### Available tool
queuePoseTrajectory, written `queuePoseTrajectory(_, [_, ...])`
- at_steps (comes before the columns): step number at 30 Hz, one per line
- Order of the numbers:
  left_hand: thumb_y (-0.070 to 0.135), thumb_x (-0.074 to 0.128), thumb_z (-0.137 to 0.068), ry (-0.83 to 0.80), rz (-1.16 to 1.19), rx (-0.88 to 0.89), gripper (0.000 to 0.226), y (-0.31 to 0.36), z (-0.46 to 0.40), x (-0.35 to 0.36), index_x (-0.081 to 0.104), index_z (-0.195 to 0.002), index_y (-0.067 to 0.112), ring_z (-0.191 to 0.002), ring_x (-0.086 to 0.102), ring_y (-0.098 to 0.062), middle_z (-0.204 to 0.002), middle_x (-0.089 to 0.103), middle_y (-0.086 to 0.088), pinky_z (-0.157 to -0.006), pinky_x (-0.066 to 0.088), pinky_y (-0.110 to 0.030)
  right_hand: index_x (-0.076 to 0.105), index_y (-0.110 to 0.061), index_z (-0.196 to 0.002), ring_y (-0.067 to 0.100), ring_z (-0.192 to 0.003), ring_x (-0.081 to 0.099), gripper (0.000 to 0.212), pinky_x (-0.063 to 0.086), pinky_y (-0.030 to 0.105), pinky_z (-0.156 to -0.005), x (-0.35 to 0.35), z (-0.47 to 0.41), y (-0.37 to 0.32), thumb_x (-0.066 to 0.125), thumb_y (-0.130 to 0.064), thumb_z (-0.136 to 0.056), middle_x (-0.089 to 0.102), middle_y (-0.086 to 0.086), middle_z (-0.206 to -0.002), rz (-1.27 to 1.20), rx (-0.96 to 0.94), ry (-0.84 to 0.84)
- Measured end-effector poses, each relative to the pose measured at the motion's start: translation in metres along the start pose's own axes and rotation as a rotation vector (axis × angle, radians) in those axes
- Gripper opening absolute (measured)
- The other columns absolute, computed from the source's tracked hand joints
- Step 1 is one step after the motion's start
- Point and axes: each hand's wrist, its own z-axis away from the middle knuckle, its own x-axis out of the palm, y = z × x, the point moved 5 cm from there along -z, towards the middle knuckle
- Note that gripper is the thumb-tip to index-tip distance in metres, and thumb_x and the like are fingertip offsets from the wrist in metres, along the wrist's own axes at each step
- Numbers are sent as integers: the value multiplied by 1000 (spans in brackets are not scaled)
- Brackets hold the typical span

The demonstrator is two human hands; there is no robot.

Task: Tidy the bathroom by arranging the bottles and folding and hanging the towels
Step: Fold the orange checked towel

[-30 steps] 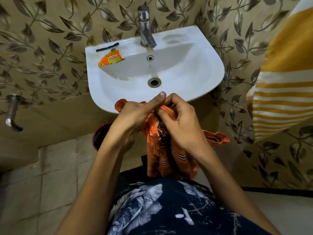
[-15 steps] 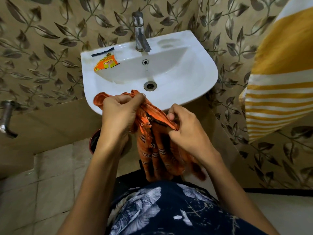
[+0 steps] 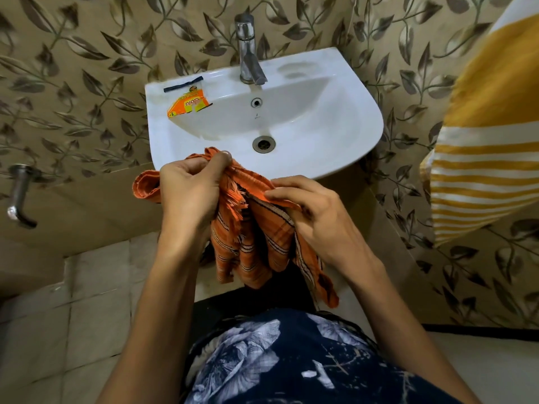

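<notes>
An orange striped towel hangs bunched in front of the white sink, held by both hands. My left hand grips its upper edge, thumb and fingers curled round the cloth, and a rolled end sticks out to the left. My right hand pinches the same edge a little to the right. The rest of the towel droops down between my forearms. A yellow and white striped towel hangs on the right wall.
On the sink's left rim lie an orange sachet and a dark strip. A chrome tap stands at the back of the basin. A metal wall tap juts out at the left above the tiled floor.
My hands have drawn apart along the towel's top edge. The left hand has moved left with one end; the right hand pinches further along. The cloth has spread a little.
</notes>
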Motion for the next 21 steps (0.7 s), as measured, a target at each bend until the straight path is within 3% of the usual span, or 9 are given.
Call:
queuePoseTrajectory(2, [19, 68, -80, 13, -13, 19, 34, 0, 1, -1, 64, -46, 15, -38, 53, -17, -43, 58, -2, -42, 45, -27, 68, -9, -116, 12, -111, 60, 33, 51, 28, -95, -1, 0, -1, 60, 1, -86, 63, 3, -124, -16, 4, 68])
queuePoseTrajectory(5, [20, 67, -79, 66, -56, 57, 32, 0, 1, -4, 63, -49, 10, -45, 50, -23, -48, 56, -10, -50, 44, -35, 69, -2, -110, 11, -104, 63, 28, 50, 18, -92, -7, 1, 1, 66, -1, -82, 69, 8, -113, -14, 36, 183])
queuePoseTrajectory(8, [18, 67, -78, 96, -68, 65, 33, -3, 2, -4, 60, -52, 0, -46, 45, -22, -47, 52, -9, -52, 38, -30, 74, -6, -100, 2, -91, 63, 24, 50, 10, -83, -9, 0, 8, 70, -2, -77, 73, 3, -98, -23, 134, 165])
queuePoseTrajectory(12, [17, 66, -78, 87, -88, 96, 33, -1, 6, -1, 59, -57, -7, -43, 45, -17, -46, 51, -6, -48, 36, -20, 78, -17, -90, 5, -74, 66, 14, 56, 28, -69, 3, 4, 23, 73, -22, -78, 73, -4, -84, -11, 352, -37])
queuePoseTrajectory(15, [17, 66, -78, 86, -82, 136, 37, 3, 6, 0, 56, -65, -16, -47, 42, -19, -55, 49, -13, -48, 34, -21, 77, -21, -90, 6, -73, 65, 15, 53, 28, -65, 11, 9, 30, 73, -30, -79, 73, -3, -84, 21, 418, -160])
queuePoseTrajectory(18, [18, 67, -78, 97, -66, 132, 37, 3, 2, -2, 58, -68, -16, -50, 43, -21, -57, 50, -15, -52, 36, -27, 78, -18, -86, 12, -69, 66, 12, 54, 33, -65, 4, 7, 28, 77, -25, -76, 73, -1, -77, -26, 396, -78])
queuePoseTrajectory(21, [20, 71, -78, 83, -86, 78, 28, -2, -5, -9, 65, -58, 1, -47, 56, -18, -51, 61, -7, -52, 45, -24, 78, -15, -78, 5, -64, 66, 15, 53, 23, -62, -11, 3, 24, 84, -22, -67, 71, -6, -68, -77, 375, 98])
